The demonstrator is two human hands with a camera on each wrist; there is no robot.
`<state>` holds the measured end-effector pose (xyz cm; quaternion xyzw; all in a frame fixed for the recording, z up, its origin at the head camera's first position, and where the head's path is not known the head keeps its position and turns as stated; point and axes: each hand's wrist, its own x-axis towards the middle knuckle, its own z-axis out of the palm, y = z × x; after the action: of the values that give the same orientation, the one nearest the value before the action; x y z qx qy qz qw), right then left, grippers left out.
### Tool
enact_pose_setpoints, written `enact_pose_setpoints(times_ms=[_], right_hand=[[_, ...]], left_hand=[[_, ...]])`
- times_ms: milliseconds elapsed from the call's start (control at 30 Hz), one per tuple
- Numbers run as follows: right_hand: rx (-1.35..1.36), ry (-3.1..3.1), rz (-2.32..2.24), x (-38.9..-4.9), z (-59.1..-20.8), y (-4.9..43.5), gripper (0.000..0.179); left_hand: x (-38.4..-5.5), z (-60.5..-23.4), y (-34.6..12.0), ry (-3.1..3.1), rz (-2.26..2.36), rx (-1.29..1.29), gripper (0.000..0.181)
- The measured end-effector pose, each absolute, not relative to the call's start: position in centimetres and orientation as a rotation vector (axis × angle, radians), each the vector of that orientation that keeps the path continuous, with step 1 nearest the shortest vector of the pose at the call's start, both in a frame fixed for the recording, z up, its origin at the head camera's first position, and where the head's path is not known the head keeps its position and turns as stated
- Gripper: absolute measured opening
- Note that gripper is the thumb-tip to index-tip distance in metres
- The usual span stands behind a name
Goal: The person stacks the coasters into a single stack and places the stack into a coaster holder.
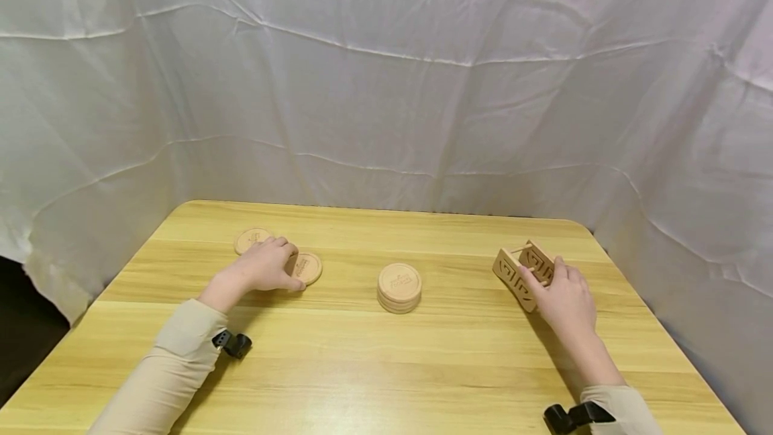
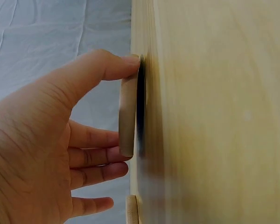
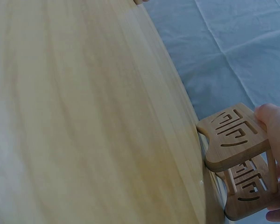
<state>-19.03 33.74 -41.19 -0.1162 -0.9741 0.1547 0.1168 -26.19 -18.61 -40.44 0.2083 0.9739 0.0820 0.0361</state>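
My left hand [image 1: 262, 267] pinches a round wooden coaster [image 1: 308, 268] by its edges. In the left wrist view the thumb is on one side of this coaster [image 2: 127, 114] and fingers are on the other, with a dark shadow between it and the tabletop. Another coaster [image 1: 250, 239] lies just behind that hand, partly covered by it. On the right, my right hand [image 1: 568, 297] grips a wooden coaster holder [image 1: 513, 279] with cut-out scrollwork on its two side panels. The right wrist view shows the holder [image 3: 235, 137] tilted, its panels joined by rods; most fingers are hidden.
A short stack of coasters [image 1: 399, 287] stands mid-table between the hands, the top one engraved. The wood-grain table [image 1: 362, 368] has rounded far corners. Pale cloth [image 1: 386, 99] hangs behind and along both sides.
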Motion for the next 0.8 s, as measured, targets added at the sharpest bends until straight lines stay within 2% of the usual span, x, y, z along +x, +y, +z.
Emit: enact_pose_setpoints(times_ms=[200, 800], right_hand=[[-0.324, -2.848, 0.437, -19.0, -41.4, 33.8, 0.099], [-0.340, -2.869, 0.448, -19.1, -41.3, 33.9, 0.100]], left_hand=[[-26.1, -40.3, -18.5, 3.022, 0.244, 0.653, 0.074], [-25.9, -39.0, -17.9, 3.145, 0.286, 0.817, 0.079]])
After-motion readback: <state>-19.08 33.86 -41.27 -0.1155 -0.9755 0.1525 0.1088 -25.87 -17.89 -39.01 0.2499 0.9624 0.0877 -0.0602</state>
